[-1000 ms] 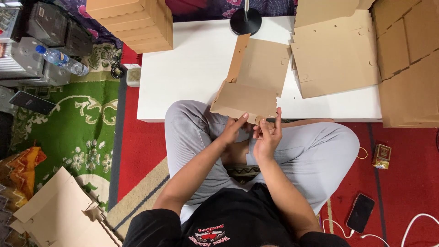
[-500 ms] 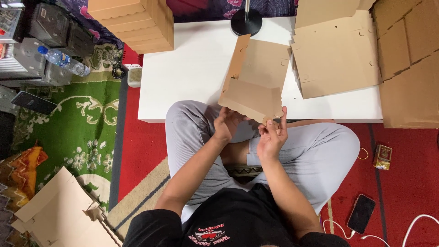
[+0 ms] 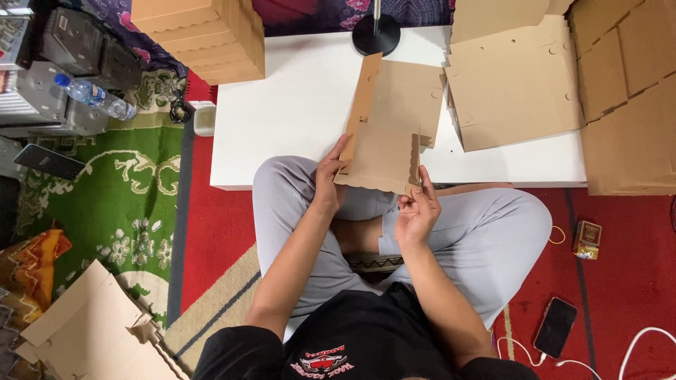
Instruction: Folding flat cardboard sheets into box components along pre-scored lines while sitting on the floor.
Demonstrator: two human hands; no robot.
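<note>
I sit cross-legged in grey trousers before a low white table (image 3: 282, 119). A flat brown cardboard box blank (image 3: 391, 119) rests partly on the table, its near flap folded up toward me. My left hand (image 3: 329, 176) grips the blank's left near edge. My right hand (image 3: 417, 211) pinches the right near corner of the raised flap, which has a scalloped lower edge.
A stack of flat cardboard blanks (image 3: 517, 84) lies on the table's right; more cardboard (image 3: 627, 91) is beyond. Folded boxes (image 3: 204, 35) are piled top left. A black lamp base (image 3: 375, 35), water bottle (image 3: 95, 95), phone (image 3: 554, 326) and small packet (image 3: 586, 239) lie about.
Both hands have shifted up and apart along the blank's near edge, and the near flap now stands more upright and square to me.
</note>
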